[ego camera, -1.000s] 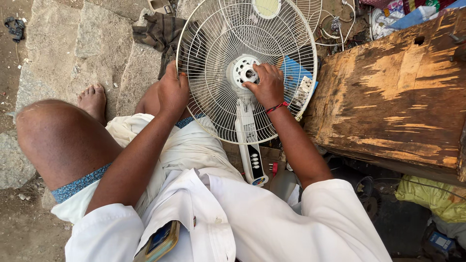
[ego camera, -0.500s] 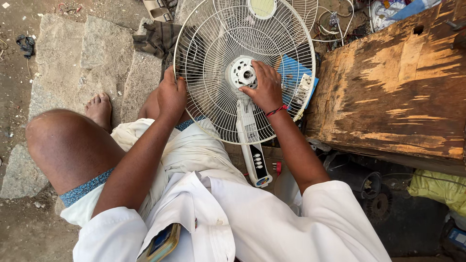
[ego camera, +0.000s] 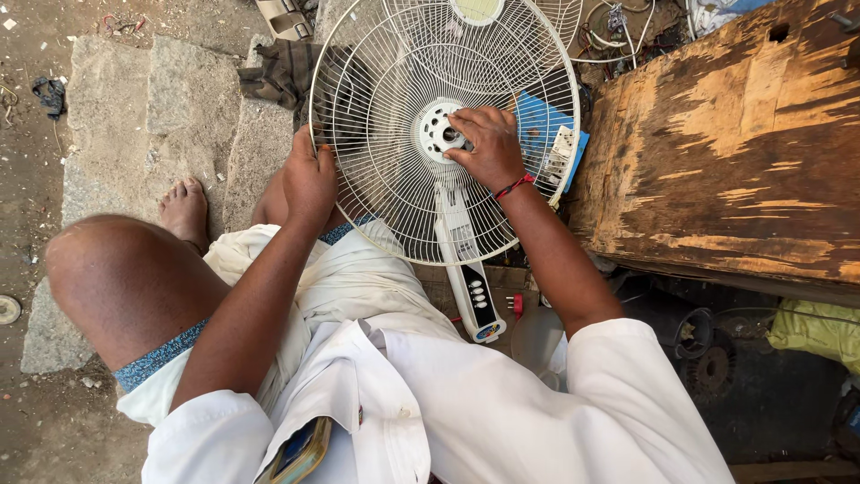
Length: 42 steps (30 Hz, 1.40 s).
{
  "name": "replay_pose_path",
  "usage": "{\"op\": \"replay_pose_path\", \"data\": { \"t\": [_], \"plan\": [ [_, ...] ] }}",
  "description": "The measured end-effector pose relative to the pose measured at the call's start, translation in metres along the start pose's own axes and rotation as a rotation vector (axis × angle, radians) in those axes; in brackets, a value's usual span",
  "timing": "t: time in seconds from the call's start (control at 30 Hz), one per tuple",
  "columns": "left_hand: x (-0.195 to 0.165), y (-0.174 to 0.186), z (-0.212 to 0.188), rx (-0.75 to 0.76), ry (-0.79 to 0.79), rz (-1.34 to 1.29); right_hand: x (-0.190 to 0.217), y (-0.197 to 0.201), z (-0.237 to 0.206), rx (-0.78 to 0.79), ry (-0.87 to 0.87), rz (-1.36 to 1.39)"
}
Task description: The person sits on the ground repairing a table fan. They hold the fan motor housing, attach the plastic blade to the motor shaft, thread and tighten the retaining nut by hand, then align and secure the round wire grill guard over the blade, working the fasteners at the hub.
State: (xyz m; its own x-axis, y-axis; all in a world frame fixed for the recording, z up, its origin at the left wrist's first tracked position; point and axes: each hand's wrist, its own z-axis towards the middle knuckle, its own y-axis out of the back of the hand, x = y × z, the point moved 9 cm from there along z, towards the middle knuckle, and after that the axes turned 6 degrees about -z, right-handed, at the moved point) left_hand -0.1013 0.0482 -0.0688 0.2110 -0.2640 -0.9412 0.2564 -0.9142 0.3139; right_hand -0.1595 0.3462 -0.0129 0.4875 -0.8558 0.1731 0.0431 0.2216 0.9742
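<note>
Left hand (ego camera: 309,175) is wrapped round the left rim of the fan guard (ego camera: 394,193), fingers curled over the wire edge, gripping it firm. Right hand (ego camera: 488,148) sits at the hub (ego camera: 436,132) in the guard's centre, fingertips pinched together on the small centre piece; palm faces down, thumb tucked by the hub. Red thread band on the right wrist (ego camera: 515,186).

The guard is a white wire cage, tilted face-up, resting over the person's lap and knees w/ its top edge toward the stone slabs (ego camera: 134,108). Below the hub runs the fan's white neck w/ a control panel (ego camera: 477,300) of small buttons, pointing down toward the person's white cloth (ego camera: 358,287). Second wire guard (ego camera: 528,18) lies beyond, partly under the first, near the top of the view. Blue plastic piece (ego camera: 542,121) shows through the wires on the right, just beside a worn wooden tabletop (ego camera: 735,152). Bare foot (ego camera: 185,211) rests on the stone at left, near the left knee. Dark rag (ego camera: 282,72) lies on the slabs behind the guard. Tangled wires (ego camera: 618,31) sit at top, between guards and wood.
</note>
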Motion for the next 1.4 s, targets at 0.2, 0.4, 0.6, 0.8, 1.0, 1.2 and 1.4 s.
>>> {"op": "replay_pose_path", "data": {
  "t": [0.2, 0.4, 0.6, 0.8, 1.0, 1.2, 1.4],
  "plan": [
    [0.002, -0.002, 0.000, 0.025, 0.060, 0.040, 0.001, -0.001, -0.006, -0.094, -0.163, -0.048],
    [-0.005, 0.000, -0.001, 0.025, 0.040, 0.035, 0.006, -0.009, -0.017, -0.093, -0.222, -0.100],
    [-0.005, 0.002, -0.001, 0.033, 0.034, -0.015, -0.004, -0.024, -0.014, 0.109, -0.011, -0.024],
    [-0.012, 0.007, -0.001, -0.004, -0.047, 0.030, -0.011, -0.024, -0.002, 0.145, 0.049, -0.015],
    [-0.004, 0.003, -0.001, 0.027, 0.061, 0.017, -0.006, -0.008, -0.003, 0.001, 0.011, -0.007],
    [-0.008, 0.002, -0.002, 0.015, 0.007, 0.038, -0.007, -0.016, -0.017, -0.119, -0.123, -0.044],
    [-0.008, 0.002, -0.004, 0.022, 0.027, 0.024, -0.004, -0.018, -0.026, -0.188, -0.174, -0.053]
  ]
}}
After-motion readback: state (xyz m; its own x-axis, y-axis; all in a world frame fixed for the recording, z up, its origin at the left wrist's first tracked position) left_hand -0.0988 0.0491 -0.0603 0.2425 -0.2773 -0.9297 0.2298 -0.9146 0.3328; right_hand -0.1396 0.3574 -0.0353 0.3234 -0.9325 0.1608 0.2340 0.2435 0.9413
